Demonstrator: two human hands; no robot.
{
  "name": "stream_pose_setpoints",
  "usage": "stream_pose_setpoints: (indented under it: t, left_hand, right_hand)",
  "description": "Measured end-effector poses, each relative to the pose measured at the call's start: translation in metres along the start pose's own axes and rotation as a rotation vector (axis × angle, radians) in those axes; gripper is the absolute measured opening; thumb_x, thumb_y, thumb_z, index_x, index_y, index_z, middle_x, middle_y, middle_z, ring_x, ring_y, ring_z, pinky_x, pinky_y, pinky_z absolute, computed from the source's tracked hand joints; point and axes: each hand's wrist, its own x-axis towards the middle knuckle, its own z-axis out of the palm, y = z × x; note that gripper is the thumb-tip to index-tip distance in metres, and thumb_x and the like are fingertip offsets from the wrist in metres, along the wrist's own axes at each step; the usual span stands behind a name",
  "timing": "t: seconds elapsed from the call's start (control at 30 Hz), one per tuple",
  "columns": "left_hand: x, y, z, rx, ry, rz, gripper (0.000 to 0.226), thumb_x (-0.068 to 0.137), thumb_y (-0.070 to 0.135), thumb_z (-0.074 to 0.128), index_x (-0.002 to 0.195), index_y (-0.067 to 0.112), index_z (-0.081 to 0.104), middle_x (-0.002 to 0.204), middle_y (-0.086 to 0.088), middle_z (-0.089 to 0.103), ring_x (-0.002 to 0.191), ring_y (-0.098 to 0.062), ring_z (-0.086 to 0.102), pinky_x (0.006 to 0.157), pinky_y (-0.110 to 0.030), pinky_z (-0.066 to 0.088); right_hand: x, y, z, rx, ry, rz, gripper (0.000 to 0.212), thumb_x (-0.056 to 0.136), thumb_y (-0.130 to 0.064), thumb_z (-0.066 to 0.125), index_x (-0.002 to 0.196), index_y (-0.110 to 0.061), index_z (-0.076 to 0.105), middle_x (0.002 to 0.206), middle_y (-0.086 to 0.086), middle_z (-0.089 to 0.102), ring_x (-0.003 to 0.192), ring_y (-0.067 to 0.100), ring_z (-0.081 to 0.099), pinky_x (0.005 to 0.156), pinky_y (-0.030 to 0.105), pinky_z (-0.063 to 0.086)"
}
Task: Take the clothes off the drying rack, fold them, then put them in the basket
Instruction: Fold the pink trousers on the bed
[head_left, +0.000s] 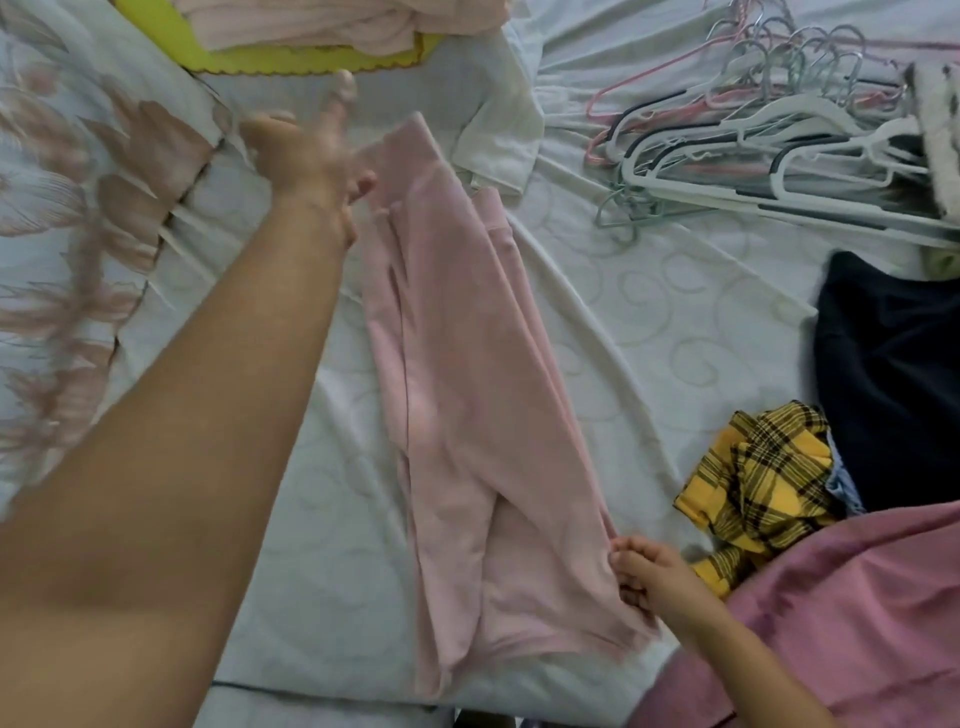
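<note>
Pale pink trousers (467, 395) lie lengthwise on the white bedsheet (649, 322), folded leg on leg. My left hand (306, 150) is blurred by motion at the far end of the trousers, fingers spread, thumb near the pink hem. My right hand (649, 577) pinches the near edge of the trousers at the waist end. The yellow basket (291, 60) stands at the top, with folded pink clothes (332, 23) inside it.
A pile of plastic hangers (769, 135) lies at the upper right. A white garment (498, 140) sits beyond the trousers. A dark navy garment (893, 384), a yellow plaid cloth (763, 483) and a mauve cloth (857, 613) lie on the right. A floral pillow (78, 234) lies at left.
</note>
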Motion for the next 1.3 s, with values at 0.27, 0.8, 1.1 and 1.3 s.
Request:
stream_pose_setpoints:
  t: [0.27,0.8,1.1,1.3]
  left_hand:
    - [-0.072,-0.165,-0.016,0.888,-0.326,-0.169,0.063,0.08,0.04,0.069,0.122,0.0,0.044,0.123,-0.018,0.054,0.111,-0.033,0.053,0.091,-0.038,0.045]
    - [-0.068,-0.174,-0.004,0.659,-0.191,-0.16,0.034,0.084,0.008,0.06,0.064,0.018,0.035,0.066,0.004,0.042,0.077,-0.02,0.045,0.064,-0.024,0.03]
    - [-0.133,-0.188,-0.091,0.86,-0.059,-0.035,0.059,0.069,0.025,0.081,0.11,-0.003,0.049,0.107,-0.021,0.053,0.102,-0.034,0.049,0.089,-0.04,0.04]
    - [-0.231,-0.226,-0.141,0.69,-0.307,-0.517,0.039,0.075,0.034,0.076,0.093,0.011,0.05,0.09,-0.004,0.059,0.087,-0.022,0.058,0.075,-0.035,0.045]
  right_hand:
    - [-0.001,0.008,0.01,-0.11,0.158,-0.101,0.026,0.092,-0.023,0.059,0.077,-0.002,0.059,0.054,-0.002,0.045,0.039,0.002,0.038,0.039,0.012,0.03]
    - [0.006,0.015,0.011,-0.163,0.248,-0.125,0.024,0.086,-0.018,0.066,0.078,0.004,0.066,0.071,0.005,0.06,0.064,0.015,0.048,0.055,0.022,0.035]
    - [0.005,0.012,0.02,-0.52,0.475,-0.306,0.014,0.084,-0.025,0.069,0.08,-0.015,0.059,0.08,-0.003,0.061,0.073,0.014,0.056,0.064,0.029,0.043]
    - [-0.002,-0.003,0.027,-0.62,0.41,-0.156,0.021,0.083,-0.023,0.069,0.089,-0.007,0.057,0.083,0.002,0.059,0.072,0.017,0.056,0.063,0.03,0.045]
